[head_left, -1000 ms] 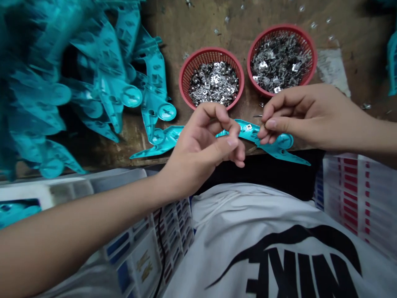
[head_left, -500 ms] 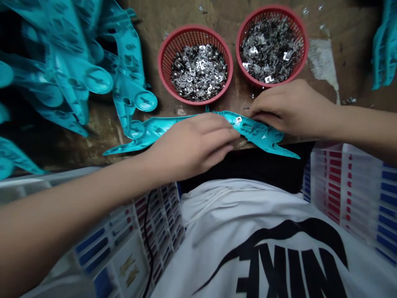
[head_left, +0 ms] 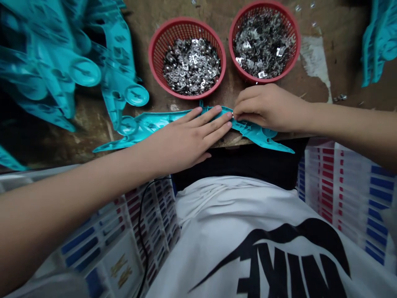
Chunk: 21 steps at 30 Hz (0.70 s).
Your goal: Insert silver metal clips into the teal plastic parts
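A long turquoise plastic part (head_left: pixel 161 122) with pointed ends lies along the table's front edge. My left hand (head_left: pixel 192 138) rests over its middle, fingers stretched out and flat on it. My right hand (head_left: pixel 266 106) is closed in a pinch over the part's right half, its fingertips meeting those of the left. A small metal clip (head_left: pixel 233 115) shows as a bright bit at the right fingertips; most of it is hidden by the fingers.
Two red baskets (head_left: pixel 151 62) (head_left: pixel 298 43) of small metal pieces stand behind the part. Turquoise parts (head_left: pixel 52 54) are heaped at left, and others (head_left: pixel 376 45) lie at right. Plastic crates (head_left: pixel 347 186) flank my lap. Loose metal bits lie on the table (head_left: pixel 344 54).
My right hand has moved left onto the clip that lay uncovered on the part. My left hand's fingers have straightened and spread flat. The whole view has shifted slightly.
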### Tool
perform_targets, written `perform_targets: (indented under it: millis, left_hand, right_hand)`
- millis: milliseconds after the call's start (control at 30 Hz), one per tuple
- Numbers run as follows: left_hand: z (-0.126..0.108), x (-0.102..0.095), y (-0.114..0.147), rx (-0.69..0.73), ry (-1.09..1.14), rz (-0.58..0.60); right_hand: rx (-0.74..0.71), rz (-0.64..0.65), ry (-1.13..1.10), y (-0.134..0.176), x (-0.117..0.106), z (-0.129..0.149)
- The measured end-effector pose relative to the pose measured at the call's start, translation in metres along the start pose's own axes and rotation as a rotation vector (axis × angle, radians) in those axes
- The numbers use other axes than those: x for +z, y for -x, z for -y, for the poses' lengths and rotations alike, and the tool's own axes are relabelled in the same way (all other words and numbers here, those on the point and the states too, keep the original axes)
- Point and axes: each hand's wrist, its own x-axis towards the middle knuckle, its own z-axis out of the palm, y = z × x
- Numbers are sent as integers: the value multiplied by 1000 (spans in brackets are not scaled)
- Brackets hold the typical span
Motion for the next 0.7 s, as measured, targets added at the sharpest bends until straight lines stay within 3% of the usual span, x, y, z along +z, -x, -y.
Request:
perform_targets:
  millis: [267,600,700]
  left_hand:
    - [0,4,-1,2,-10,-2]
    - [-4,3,-1,24,-45,0]
    - [-8,2,-2,-4,-50,-21]
  right_hand:
    - [-100,17,-29,-3,-5,-12]
    - [86,75,-83,-8,-7,4]
    - [180,18,-67,-9,-19,12]
